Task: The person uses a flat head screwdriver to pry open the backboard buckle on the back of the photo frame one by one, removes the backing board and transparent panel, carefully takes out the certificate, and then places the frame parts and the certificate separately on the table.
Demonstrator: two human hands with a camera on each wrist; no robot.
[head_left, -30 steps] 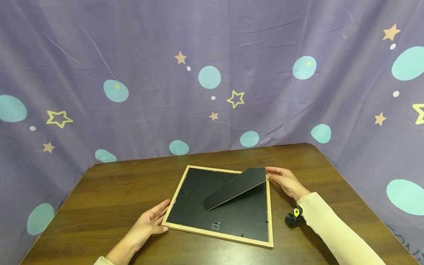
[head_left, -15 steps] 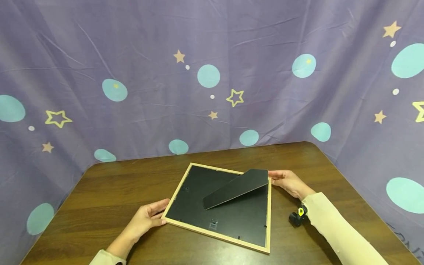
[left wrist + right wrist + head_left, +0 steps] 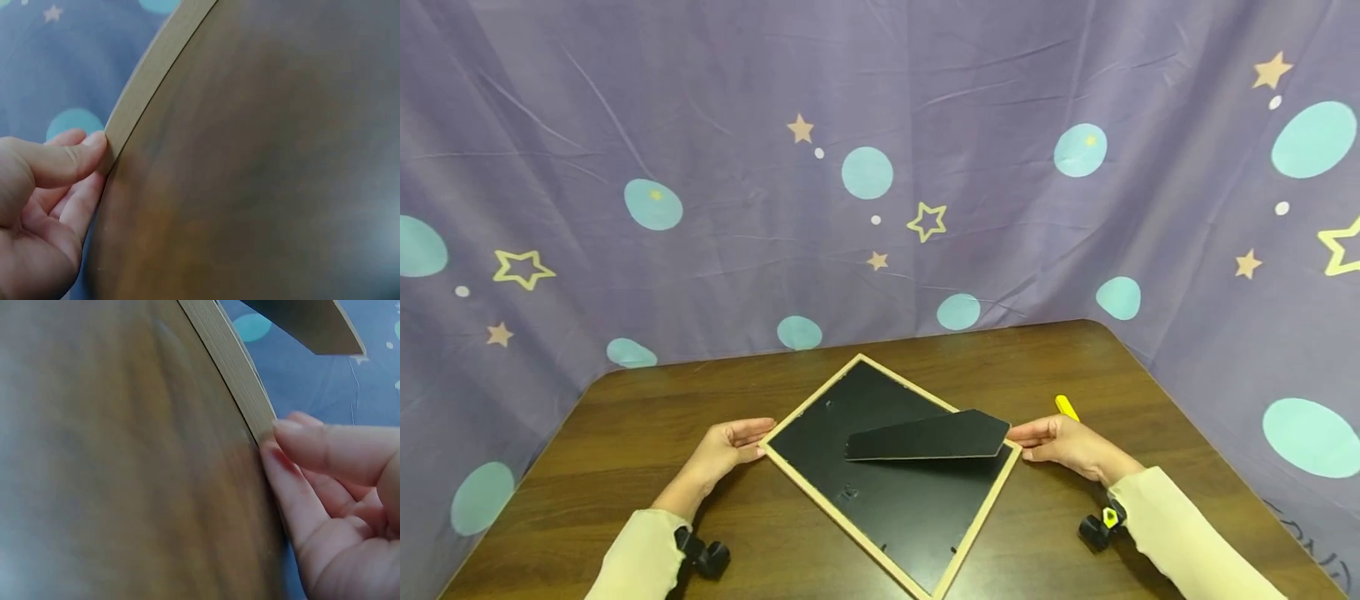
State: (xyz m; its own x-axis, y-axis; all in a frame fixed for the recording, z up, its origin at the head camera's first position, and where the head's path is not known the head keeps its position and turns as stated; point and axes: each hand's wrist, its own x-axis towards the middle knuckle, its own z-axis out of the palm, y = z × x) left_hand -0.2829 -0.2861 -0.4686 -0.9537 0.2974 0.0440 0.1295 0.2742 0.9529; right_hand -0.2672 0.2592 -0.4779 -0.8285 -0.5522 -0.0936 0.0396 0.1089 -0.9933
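Note:
A picture frame (image 3: 887, 492) with a light wooden border lies back side up, turned like a diamond in the head view. Its black stand leg (image 3: 928, 437) sticks up from the backing, its wide end towards the right corner. My left hand (image 3: 722, 454) pinches the left corner between thumb and fingers. At the opposite corner my right hand (image 3: 1071, 446) grips the border the same way. Close up, the left wrist view has the thumb (image 3: 81, 156) on the wooden edge (image 3: 147, 87). In the right wrist view, thumb and finger meet at the border (image 3: 228, 359). The front is hidden.
A brown wooden table (image 3: 647, 433) lies under the frame. Behind my right hand, a yellow object (image 3: 1066, 407) is partly hidden, its kind unclear. A purple patterned curtain (image 3: 760, 250) hangs along the back and sides.
The picture frame has turned clockwise as seen from above. My left hand has moved away from me, my right hand nearer and slightly right. The yellow object has come into sight.

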